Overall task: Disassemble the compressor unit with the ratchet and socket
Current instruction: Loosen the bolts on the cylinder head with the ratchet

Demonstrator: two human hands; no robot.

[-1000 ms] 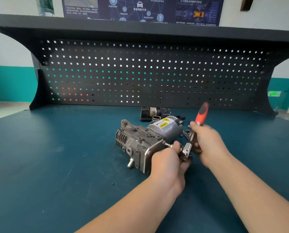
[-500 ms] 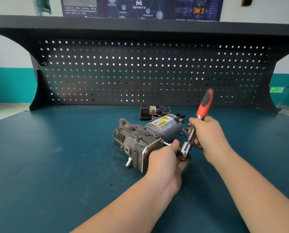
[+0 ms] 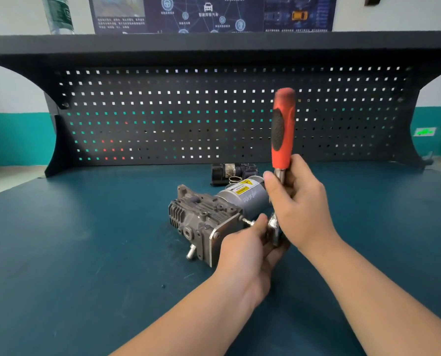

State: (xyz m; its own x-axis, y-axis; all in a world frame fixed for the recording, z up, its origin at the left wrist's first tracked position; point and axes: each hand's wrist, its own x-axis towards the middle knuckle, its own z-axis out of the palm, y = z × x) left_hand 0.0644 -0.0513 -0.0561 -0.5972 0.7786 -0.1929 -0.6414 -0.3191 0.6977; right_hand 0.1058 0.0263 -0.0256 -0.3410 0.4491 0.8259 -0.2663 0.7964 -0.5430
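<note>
The grey cast-metal compressor unit (image 3: 209, 217) lies on the teal desk (image 3: 86, 253), long axis running from finned head at left to cylindrical motor at back right. The left hand (image 3: 247, 242) grips the socket end at its near-right plate bolt. The right hand (image 3: 297, 201) clasps the upright red-handled ratchet (image 3: 282, 134), just right of the unit.

Both hands hide the ratchet's head (image 3: 274, 228) and socket; the poster (image 3: 211, 12) and bottle (image 3: 59, 14) are cropped at the top edge.
</note>
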